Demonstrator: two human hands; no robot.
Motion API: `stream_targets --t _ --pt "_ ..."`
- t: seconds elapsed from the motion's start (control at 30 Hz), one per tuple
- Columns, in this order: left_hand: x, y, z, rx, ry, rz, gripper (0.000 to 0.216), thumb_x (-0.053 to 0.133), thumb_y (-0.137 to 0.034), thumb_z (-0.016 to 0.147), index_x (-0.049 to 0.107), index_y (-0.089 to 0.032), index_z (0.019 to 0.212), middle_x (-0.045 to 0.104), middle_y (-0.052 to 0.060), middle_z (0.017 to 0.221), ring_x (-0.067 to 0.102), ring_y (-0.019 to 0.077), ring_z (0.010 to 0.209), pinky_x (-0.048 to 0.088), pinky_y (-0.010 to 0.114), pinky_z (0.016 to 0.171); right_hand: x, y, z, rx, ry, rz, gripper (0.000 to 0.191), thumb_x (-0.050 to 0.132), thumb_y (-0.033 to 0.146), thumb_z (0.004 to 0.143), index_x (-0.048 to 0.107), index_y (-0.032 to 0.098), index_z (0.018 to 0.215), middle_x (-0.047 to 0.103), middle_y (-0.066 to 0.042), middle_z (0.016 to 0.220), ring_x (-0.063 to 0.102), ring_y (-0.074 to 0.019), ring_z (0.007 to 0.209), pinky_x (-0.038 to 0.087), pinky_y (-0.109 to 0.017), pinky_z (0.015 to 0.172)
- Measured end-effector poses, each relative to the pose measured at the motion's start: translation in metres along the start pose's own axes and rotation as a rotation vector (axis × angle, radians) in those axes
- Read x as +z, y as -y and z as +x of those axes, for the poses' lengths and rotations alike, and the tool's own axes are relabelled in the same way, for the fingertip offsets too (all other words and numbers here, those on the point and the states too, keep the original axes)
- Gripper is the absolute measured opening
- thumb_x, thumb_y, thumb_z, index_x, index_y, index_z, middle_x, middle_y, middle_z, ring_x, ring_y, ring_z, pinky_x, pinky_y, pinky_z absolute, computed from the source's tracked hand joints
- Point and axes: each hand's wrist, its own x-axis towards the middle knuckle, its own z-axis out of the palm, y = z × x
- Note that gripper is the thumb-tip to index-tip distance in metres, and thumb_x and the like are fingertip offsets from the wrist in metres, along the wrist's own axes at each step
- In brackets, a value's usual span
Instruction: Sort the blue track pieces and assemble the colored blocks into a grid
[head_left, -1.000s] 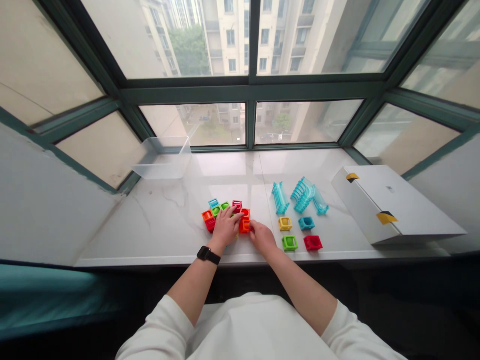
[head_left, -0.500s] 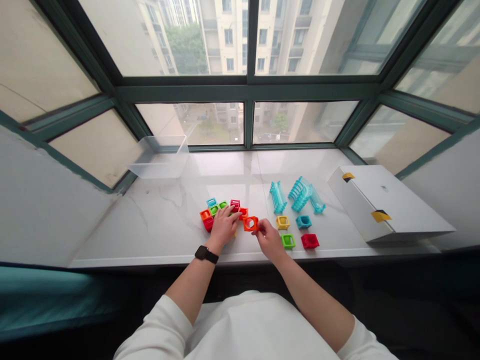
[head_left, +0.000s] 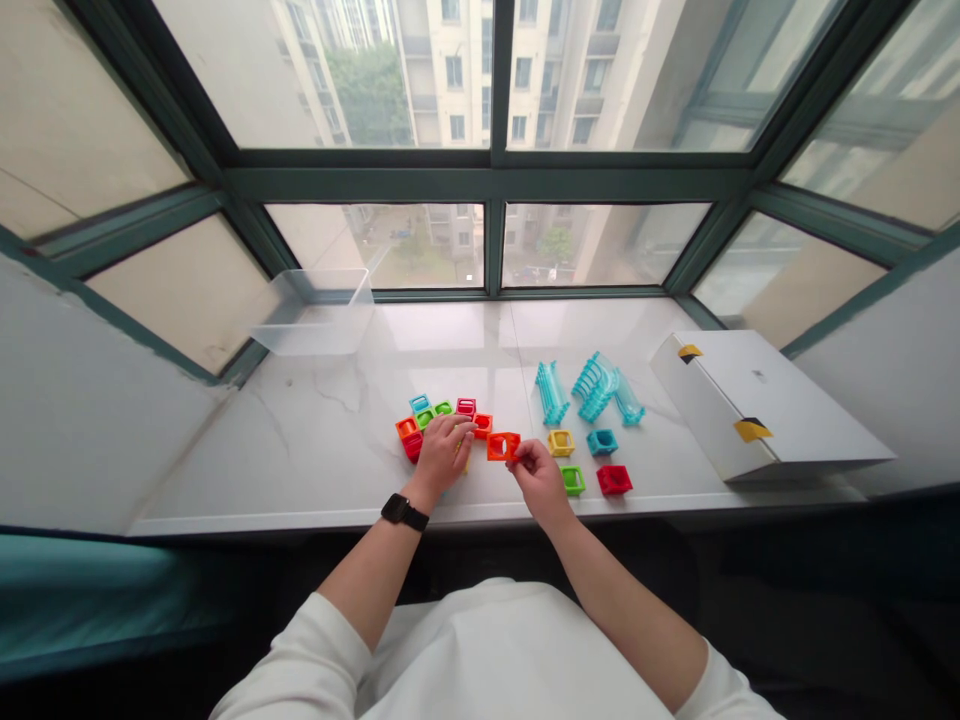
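Note:
My right hand (head_left: pixel 538 478) pinches an orange hollow cube block (head_left: pixel 502 446) and holds it just off the white marble sill (head_left: pixel 315 450). My left hand (head_left: pixel 441 453) rests with fingers flat on a joined cluster of coloured cube blocks (head_left: pixel 420 424) in orange, red, green and blue. A black watch (head_left: pixel 403 512) sits on my left wrist. To the right of my right hand lie loose cubes: yellow (head_left: pixel 560 442), teal (head_left: pixel 602 441), green (head_left: pixel 574 480) and red (head_left: pixel 614 480).
Several clear blue ribbed track pieces (head_left: pixel 592 388) lie behind the loose cubes. A white cardboard box (head_left: pixel 757 405) with yellow tape sits at the right. A clear plastic bin (head_left: pixel 315 312) stands at the back left by the window.
My right hand pulled the orange cube away from the cluster, moving it slightly right and lifting it. My left hand stayed on the cluster.

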Motion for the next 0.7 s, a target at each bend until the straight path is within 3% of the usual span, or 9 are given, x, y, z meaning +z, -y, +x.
stream_targets --t 0.2,0.43,0.53,0.7 --pt "-0.009 -0.008 -0.003 0.079 0.084 -0.061 0.037 0.049 -0.038 0.104 0.065 -0.026 0.135 0.07 0.008 0.126 0.06 0.0281 0.121 0.042 0.049 0.114 0.006 -0.002 -0.003 0.002 0.005 -0.142 0.013 0.066 0.034 0.085 0.06 0.024 0.092 0.066 -0.001 0.088 0.066 -0.02 0.08 0.056 -0.033 0.077" --pt "-0.003 -0.006 -0.001 0.06 0.113 -0.055 0.031 0.064 -0.022 0.09 0.07 -0.026 0.12 0.074 0.007 0.113 0.063 0.0287 0.112 0.047 0.047 0.106 0.008 0.014 -0.01 -0.219 0.131 -0.392 0.009 0.059 0.023 0.09 0.065 0.025 0.095 0.068 -0.006 0.106 0.066 -0.0238 0.104 0.054 -0.041 0.098" --pt "0.0 -0.001 -0.002 0.067 0.106 -0.041 0.03 0.066 -0.016 0.082 0.071 -0.026 0.11 0.075 0.007 0.11 0.062 0.03 0.113 0.048 0.047 0.105 0.007 0.017 -0.012 -0.25 0.152 -0.413 0.01 0.058 0.021 0.091 0.066 0.025 0.095 0.069 -0.007 0.114 0.065 -0.0249 0.113 0.05 -0.044 0.106" --pt "0.0 0.0 -0.002 0.097 0.108 -0.014 0.028 0.062 -0.011 0.085 0.07 -0.025 0.108 0.075 0.007 0.105 0.063 0.0293 0.109 0.049 0.046 0.1 0.009 0.007 -0.014 -0.235 0.101 -0.31 0.014 0.062 0.024 0.091 0.063 0.025 0.105 0.065 -0.007 0.115 0.064 -0.0238 0.113 0.057 -0.042 0.102"
